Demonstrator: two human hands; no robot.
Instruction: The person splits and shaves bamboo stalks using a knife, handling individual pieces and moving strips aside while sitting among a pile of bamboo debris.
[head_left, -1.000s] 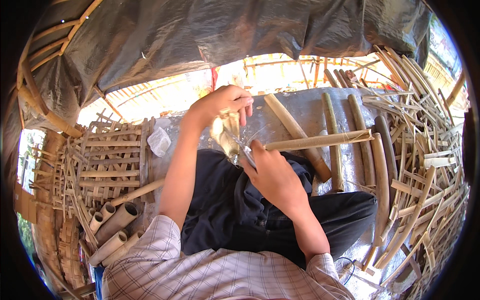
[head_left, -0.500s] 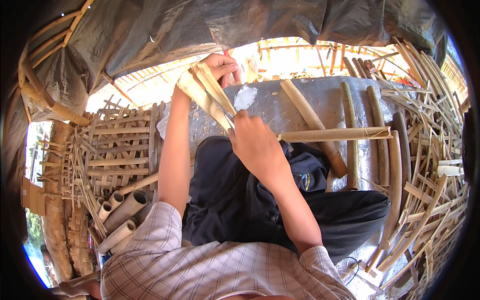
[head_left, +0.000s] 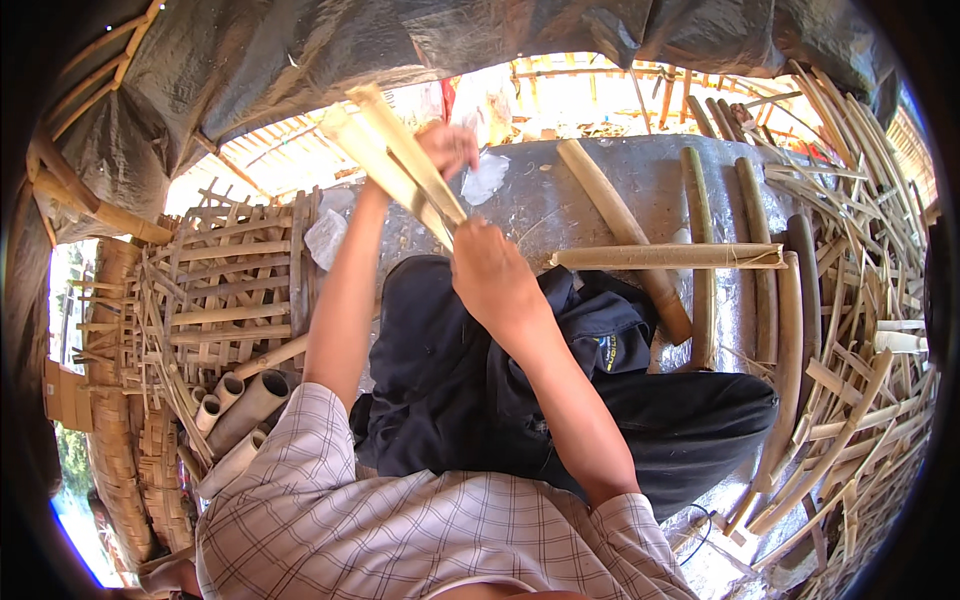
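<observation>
A split piece of bamboo (head_left: 385, 165) slants up and left above my lap, its two pale halves spread apart at the far end. At its near end my right hand (head_left: 497, 275) is closed. It grips a knife, whose blade is mostly hidden between the halves. My left hand (head_left: 447, 150) is behind and beside the far part of the bamboo, smeared by motion, so its grip is unclear. Right of my right hand, a pale half-round bamboo length (head_left: 665, 257) lies across several bamboo poles.
A grey sheet (head_left: 540, 190) covers the surface ahead, with a bamboo pole (head_left: 620, 220) slanting over it. Split strips (head_left: 860, 400) pile up at the right. Bamboo tubes (head_left: 262, 395) and a slatted bamboo rack (head_left: 235, 290) stand at the left. A dark tarp (head_left: 330, 60) hangs overhead.
The split bamboo has shifted up and left, its halves now straighter and closer together. Both hands have moved slightly; the left has blurred, and the knife blade shows less.
</observation>
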